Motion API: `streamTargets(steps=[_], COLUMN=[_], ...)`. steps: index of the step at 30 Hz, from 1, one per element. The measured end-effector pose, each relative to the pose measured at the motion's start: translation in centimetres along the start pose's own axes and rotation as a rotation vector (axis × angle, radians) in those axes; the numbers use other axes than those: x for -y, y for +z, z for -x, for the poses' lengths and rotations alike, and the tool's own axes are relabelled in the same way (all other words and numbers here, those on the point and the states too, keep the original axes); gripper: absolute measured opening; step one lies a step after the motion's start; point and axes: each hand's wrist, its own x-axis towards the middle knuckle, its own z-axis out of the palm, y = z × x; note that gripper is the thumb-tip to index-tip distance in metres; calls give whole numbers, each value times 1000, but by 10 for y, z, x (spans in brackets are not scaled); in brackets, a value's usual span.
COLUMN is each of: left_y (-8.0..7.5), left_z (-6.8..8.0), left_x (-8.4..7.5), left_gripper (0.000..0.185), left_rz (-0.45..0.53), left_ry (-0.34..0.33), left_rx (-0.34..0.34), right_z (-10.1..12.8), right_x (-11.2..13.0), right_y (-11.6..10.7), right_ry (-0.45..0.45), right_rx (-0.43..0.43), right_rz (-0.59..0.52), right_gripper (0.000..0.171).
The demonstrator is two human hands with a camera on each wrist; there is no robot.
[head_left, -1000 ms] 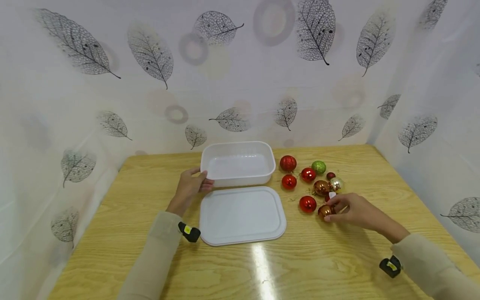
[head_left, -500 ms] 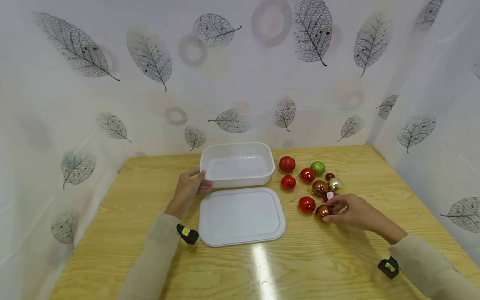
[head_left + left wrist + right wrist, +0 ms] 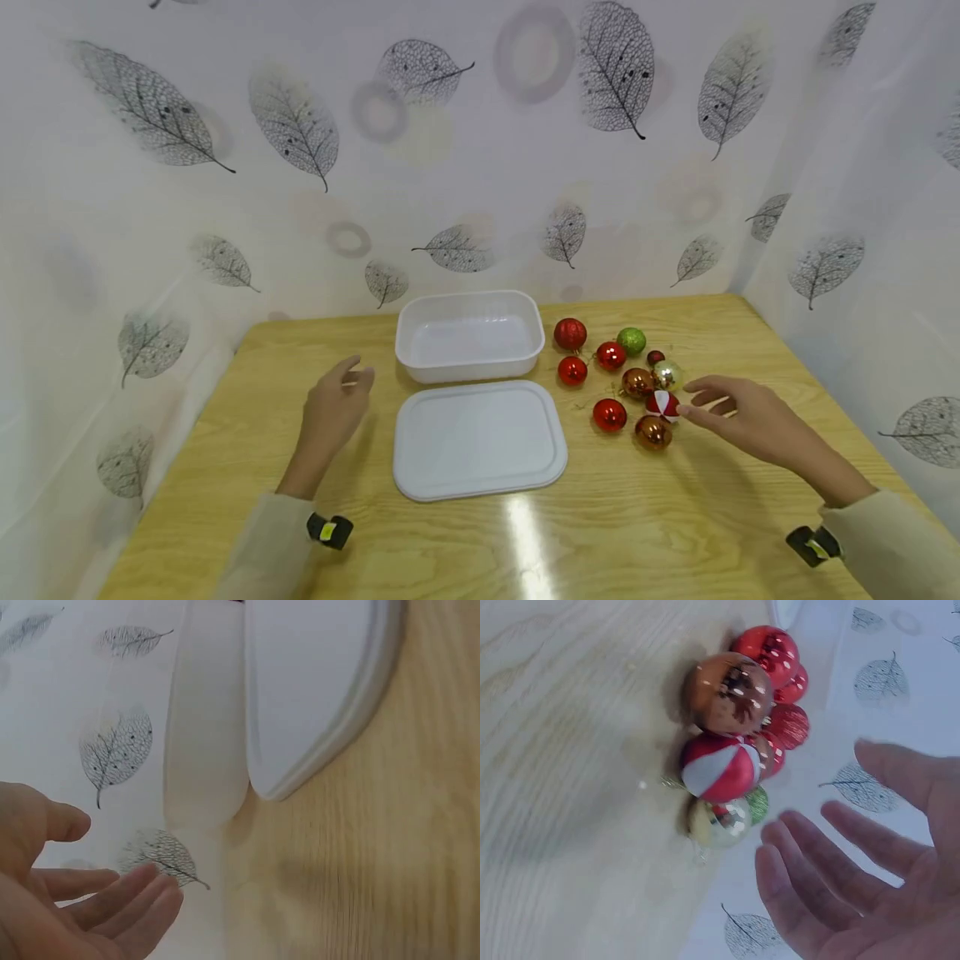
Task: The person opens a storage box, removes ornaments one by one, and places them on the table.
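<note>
A white plastic box stands open at the back of the wooden table, and its lid lies flat in front of it. Several baubles lie right of the box: red ones, a copper one, a green one and a red-and-white one. My right hand hovers open just right of the red-and-white bauble, fingers spread, holding nothing. My left hand is open above the table, left of the lid.
Leaf-patterned white curtain walls the table on the left, back and right. Bare wooden tabletop stretches in front of the lid. Black bands sit on both wrists.
My left hand let go of the box's left edge and drew back to the left. My right hand released the copper bauble and lifted away to the right.
</note>
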Motion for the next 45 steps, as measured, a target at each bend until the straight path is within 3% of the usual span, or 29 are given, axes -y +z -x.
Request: streamTargets(steps=[6, 10, 13, 16, 23, 32, 45], left_y=[-2, 6, 11, 15, 20, 21, 22], left_z=[40, 62, 74, 84, 94, 96, 95], left_x=[3, 10, 14, 18, 21, 23, 22], left_gripper=[70, 76, 82, 88, 93, 78, 79], left_rz=[-251, -404, -517, -586, -612, -600, -628], left_ry=[201, 346, 409, 415, 386, 348, 402], left_rx=[-116, -230, -266, -258, -227, -112, -131], right_z=[16, 23, 26, 29, 36, 33, 32], right_x=[1, -2, -8, -14, -22, -22, -26], right_y=[0, 16, 31, 43, 58, 64, 67], right_ry=[-55, -132, -197, -221, -175, -249, -243], right_rx=[-275, -427, -497, -496, -369, -367, -333], right_rz=[86, 136, 164, 196, 260, 321, 353], right_gripper=[51, 55, 60, 66, 74, 65, 65])
